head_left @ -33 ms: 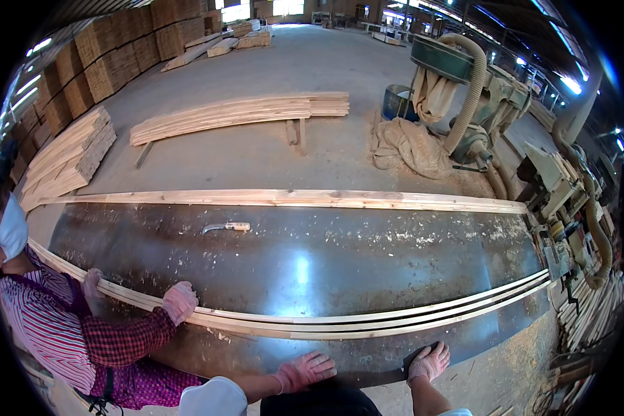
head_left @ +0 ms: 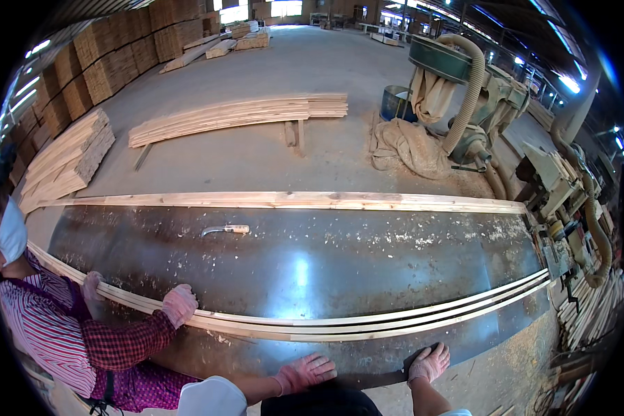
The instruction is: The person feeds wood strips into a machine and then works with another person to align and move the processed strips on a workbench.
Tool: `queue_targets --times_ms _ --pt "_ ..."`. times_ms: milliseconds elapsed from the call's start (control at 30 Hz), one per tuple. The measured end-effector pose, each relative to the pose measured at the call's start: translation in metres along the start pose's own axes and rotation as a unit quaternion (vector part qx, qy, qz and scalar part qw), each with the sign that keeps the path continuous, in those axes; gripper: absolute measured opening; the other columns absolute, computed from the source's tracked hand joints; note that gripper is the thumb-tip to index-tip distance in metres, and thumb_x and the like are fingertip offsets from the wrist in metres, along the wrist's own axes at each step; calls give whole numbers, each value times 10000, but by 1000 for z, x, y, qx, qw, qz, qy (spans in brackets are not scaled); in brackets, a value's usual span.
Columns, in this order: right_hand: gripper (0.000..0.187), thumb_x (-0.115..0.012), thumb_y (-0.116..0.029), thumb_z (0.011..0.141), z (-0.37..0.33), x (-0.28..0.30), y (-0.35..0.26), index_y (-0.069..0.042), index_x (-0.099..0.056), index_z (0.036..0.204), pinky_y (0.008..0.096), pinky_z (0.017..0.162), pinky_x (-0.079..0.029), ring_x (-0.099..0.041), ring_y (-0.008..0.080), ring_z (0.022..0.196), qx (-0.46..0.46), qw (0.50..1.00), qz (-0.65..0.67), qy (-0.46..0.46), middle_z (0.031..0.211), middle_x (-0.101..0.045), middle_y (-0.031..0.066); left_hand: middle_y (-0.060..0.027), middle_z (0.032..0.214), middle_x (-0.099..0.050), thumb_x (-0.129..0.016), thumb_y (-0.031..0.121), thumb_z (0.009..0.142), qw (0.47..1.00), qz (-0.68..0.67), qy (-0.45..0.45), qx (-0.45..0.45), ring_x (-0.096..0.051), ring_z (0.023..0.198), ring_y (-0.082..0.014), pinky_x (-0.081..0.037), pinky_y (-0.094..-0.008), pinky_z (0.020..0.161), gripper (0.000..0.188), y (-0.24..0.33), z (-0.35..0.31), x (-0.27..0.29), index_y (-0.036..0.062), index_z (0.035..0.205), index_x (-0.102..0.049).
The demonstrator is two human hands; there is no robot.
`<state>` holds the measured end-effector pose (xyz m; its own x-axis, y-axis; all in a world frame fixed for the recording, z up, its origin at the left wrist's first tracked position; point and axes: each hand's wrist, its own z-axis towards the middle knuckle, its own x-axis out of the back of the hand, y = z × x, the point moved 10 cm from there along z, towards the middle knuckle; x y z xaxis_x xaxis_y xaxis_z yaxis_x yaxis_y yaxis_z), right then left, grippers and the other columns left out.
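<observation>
My left hand (head_left: 306, 373), in a pinkish glove, lies flat on the near edge of the dark metal-topped table (head_left: 367, 260), its fingers stretched out and nothing in them. My right hand (head_left: 430, 363), gloved too, is at the table edge farther right, its fingers closed over a small dark object (head_left: 413, 358) whose kind is mostly hidden. Just beyond both hands, several long thin wooden strips (head_left: 367, 324) run side by side across the table, apart from my hands. At left, a co-worker's gloved hand (head_left: 179, 305) grips those strips.
A hooked tool with a wooden handle (head_left: 237, 229) lies mid-table among wood shavings. More boards (head_left: 312, 200) line the far edge. A woodworking machine (head_left: 558, 187) stands at the right end; a dust collector (head_left: 440, 62) and stacked lumber (head_left: 243, 118) are beyond.
</observation>
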<state>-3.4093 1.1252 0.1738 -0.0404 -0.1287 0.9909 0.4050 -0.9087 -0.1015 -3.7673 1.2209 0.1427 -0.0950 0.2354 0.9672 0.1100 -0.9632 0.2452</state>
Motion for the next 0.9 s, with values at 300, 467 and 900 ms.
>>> queue_targets --times_ms 300,467,900 --pt "532 -503 -348 984 -1 7 0 -101 -420 1448 482 1210 -228 -345 359 1431 -4 1000 -7 2 1524 -422 158 -79 1346 -577 -531 182 889 994 -2 108 -12 -555 1270 -289 -420 -444 1132 442 4 4 30 164 1330 -561" --pt "533 -495 -354 990 -2 6 -2 -109 -416 1457 475 1211 -226 -338 353 1438 -11 1000 -15 -18 1538 -413 148 -85 1365 -584 -544 183 891 991 -28 130 -3 -552 1287 -297 -414 -467 1141 433 2 2 25 157 1322 -581" --pt "520 -487 -360 1003 -1 -1 1 -93 -439 1446 459 1200 -253 -357 341 1428 8 1000 -19 6 1531 -428 154 -121 1496 -520 -493 239 918 994 -39 106 9 -520 1360 -320 -352 -523 1181 515 -3 -2 9 194 1430 -525"
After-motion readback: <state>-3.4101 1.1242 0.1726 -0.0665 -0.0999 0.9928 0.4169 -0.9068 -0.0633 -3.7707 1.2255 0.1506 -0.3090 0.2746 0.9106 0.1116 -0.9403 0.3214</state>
